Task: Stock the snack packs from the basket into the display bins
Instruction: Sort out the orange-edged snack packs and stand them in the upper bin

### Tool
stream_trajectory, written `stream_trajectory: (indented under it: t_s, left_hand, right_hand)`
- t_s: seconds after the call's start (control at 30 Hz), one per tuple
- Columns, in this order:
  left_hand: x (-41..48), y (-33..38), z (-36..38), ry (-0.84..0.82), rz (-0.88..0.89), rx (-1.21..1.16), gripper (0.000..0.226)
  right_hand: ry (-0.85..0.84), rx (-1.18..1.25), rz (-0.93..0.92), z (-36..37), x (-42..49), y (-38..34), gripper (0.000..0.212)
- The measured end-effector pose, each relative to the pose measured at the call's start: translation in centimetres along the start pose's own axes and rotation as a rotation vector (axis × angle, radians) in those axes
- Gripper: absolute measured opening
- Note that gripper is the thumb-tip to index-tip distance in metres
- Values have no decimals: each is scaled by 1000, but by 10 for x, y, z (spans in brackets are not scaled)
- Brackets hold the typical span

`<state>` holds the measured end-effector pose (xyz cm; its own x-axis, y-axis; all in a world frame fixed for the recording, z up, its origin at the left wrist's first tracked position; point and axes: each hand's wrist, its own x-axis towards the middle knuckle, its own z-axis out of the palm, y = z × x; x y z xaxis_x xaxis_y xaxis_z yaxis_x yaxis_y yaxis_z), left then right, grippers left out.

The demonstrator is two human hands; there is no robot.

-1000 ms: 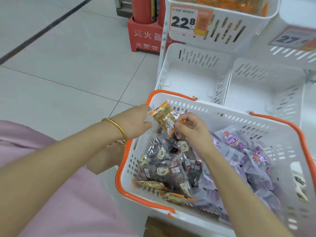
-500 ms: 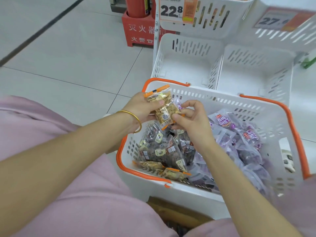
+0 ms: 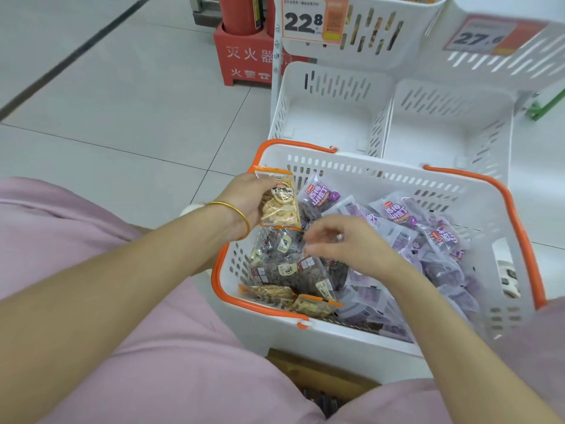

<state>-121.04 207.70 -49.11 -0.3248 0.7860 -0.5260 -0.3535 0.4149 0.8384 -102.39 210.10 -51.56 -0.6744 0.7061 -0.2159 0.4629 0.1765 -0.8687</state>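
- Left hand (image 3: 244,203), mid-left of frame, grips an orange-edged snack pack (image 3: 279,203) w/ thumb across its front, just over the basket's left rim.
- Right hand (image 3: 345,243), centre frame, has fingers curled down onto the dark packs (image 3: 284,264). It's blurred, so I can't tell if it has pinched one or is only touching.
- My call on the step: collect matching packs first. Two more orange-edged packs (image 3: 275,293) lie at the basket's lower-left edge. Take each by its sealed edge, don't crush what's inside, and stack them flat in the left hand before going to a bin.
- Basket (image 3: 397,179), centre-right, is white w/ orange handles. Dark packs fill the left side and purple packs (image 3: 443,255) fill the right.
- Above it, the left bin (image 3: 330,117) and right bin (image 3: 443,127) show nothing inside.
- Top bin (image 3: 397,41), tagged 22.8, shows orange-ish packs thru its slots.
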Motion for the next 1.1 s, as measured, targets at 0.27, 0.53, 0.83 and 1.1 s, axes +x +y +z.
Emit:
stream_trajectory:
  t_s: [0.27,0.53,0.83,1.1]
  left_hand:
    - [3,-4,-2,-43,83,81,12]
    - [1,-5,2,-76,124,160,13]
    - [6,-9,5,-105,225,261,44]
    - [5,-17,23,-188,356,431,47]
  right_hand:
    - [-300,-844,-73,19,-11,7,28]
    - [-264,-901,-120,20,-12,19,6]
    - [346,108,207,-50,-13,-18,18]
    - [409,684,358,-39,-7,-18,24]
